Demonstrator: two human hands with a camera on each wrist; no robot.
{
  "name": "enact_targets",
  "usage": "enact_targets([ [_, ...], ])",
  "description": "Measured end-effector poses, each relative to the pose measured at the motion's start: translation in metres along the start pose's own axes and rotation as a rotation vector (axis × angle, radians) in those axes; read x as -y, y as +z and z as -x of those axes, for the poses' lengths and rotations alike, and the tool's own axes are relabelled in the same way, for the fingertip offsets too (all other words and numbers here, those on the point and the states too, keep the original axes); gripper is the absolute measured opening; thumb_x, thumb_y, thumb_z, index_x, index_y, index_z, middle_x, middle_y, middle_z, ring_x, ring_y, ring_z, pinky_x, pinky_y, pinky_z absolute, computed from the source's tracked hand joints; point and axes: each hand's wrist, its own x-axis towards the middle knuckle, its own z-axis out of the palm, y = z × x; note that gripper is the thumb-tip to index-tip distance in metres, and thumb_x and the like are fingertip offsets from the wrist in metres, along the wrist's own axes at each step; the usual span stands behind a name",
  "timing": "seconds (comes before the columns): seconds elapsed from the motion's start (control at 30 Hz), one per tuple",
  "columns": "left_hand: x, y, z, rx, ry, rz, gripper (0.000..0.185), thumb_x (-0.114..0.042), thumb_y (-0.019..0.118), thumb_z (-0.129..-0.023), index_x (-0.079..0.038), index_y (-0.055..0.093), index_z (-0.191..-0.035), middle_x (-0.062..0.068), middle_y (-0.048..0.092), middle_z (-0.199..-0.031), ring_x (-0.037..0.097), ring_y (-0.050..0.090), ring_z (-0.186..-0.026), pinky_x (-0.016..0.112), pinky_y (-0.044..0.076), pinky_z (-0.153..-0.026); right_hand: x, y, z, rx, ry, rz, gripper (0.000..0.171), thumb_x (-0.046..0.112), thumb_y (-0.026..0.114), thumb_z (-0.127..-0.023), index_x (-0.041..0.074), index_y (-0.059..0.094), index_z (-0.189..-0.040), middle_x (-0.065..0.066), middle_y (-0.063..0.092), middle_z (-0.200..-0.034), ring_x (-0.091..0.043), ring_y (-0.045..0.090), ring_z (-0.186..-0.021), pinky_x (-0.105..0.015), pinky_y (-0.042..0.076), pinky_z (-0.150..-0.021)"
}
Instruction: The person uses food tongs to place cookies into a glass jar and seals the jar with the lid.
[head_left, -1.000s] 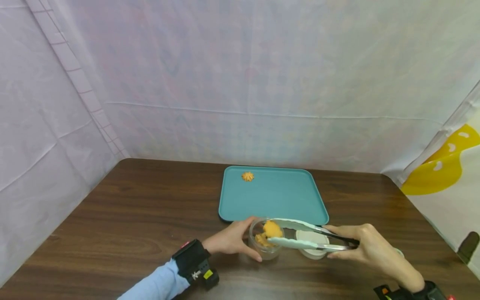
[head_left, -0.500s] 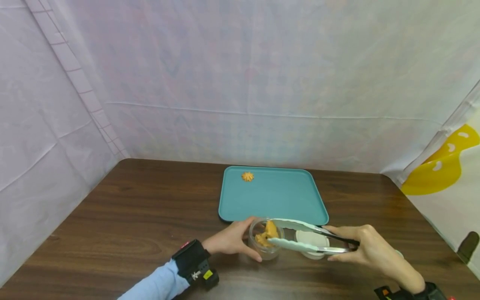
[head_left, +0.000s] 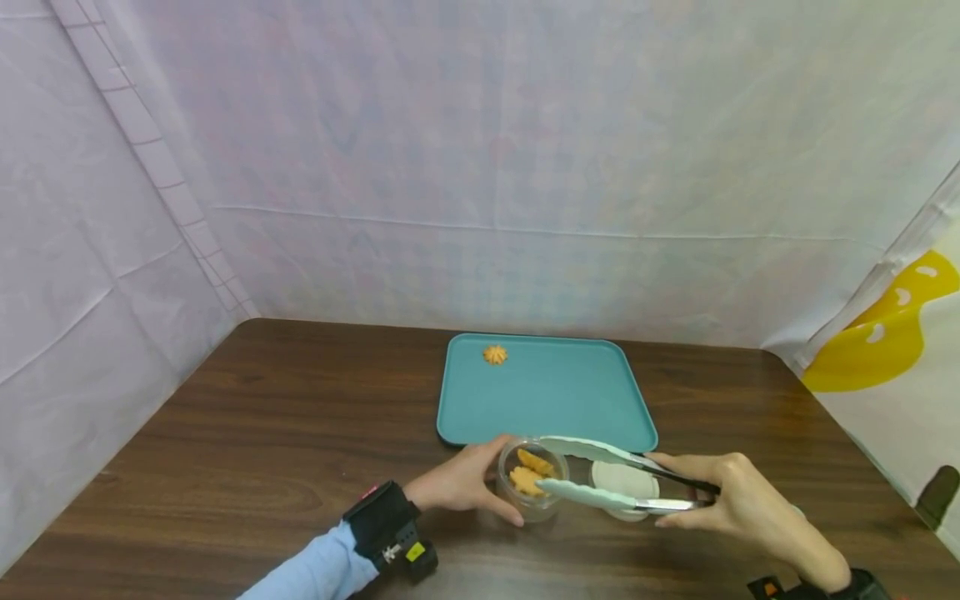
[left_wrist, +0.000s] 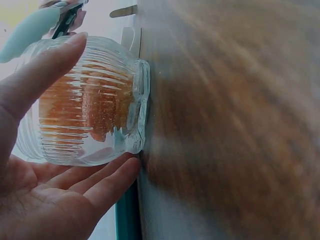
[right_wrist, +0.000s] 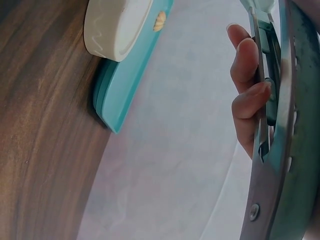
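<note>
From the head view we see the left hand (head_left: pixel 461 482) cupping the glass jar (head_left: pixel 531 490) at the table's (head_left: pixel 262 433) near edge (ribbed glass only shows up close), right hand (head_left: pixel 731 500) gripping tongs (head_left: pixel 600 477) over it.

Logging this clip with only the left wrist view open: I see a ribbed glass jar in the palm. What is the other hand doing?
Observer: The right hand holds tongs, tips at the jar mouth.
Operator: Anything in the tongs?
Observer: I can't tell; cookies lie inside the jar.
Operator: Where is the lid?
Observer: A white lid lies on the table, right of the jar.
Operator: Anything beyond?
Observer: A teal tray with one cookie at its far left.
</note>
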Motion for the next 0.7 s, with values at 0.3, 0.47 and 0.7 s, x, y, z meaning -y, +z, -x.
enact_targets([
  [0.3,0.002,-0.001,-0.001,0.012,0.022,0.006,0.077,-0.01,0.078,-0.066,-0.007,0.036,-0.13,0.008,0.048,-0.125,0.017,0.047,-0.115,0.017,0.038,-0.095,0.0,0.003,-0.003,-0.03,0.037,-0.02,0.056,0.018,0.08,-0.06,0.006,0.063,-0.111,-0.014,0.067,-0.089,0.005,0.048,-0.06,-0.006,0.037,-0.045],
  [0.47,0.002,-0.001,-0.001,0.017,0.02,0.001,0.076,-0.011,0.078,-0.066,-0.007,0.036,-0.129,0.008,0.048,-0.124,0.018,0.047,-0.115,0.018,0.039,-0.095,0.001,0.005,-0.011,-0.022,0.057,-0.022,0.052,0.018,0.079,-0.062,0.003,0.063,-0.11,-0.012,0.068,-0.091,0.001,0.058,-0.073,-0.009,0.046,-0.054],
  [0.7,0.003,-0.001,0.0,0.014,0.015,0.0,0.076,-0.012,0.079,-0.066,-0.009,0.037,-0.128,0.005,0.049,-0.123,0.015,0.047,-0.114,0.017,0.038,-0.094,0.0,0.009,-0.03,-0.047,0.094,0.011,0.049,0.019,0.077,-0.065,0.002,0.063,-0.109,-0.01,0.068,-0.088,0.003,0.053,-0.062,-0.012,0.041,-0.047],
])
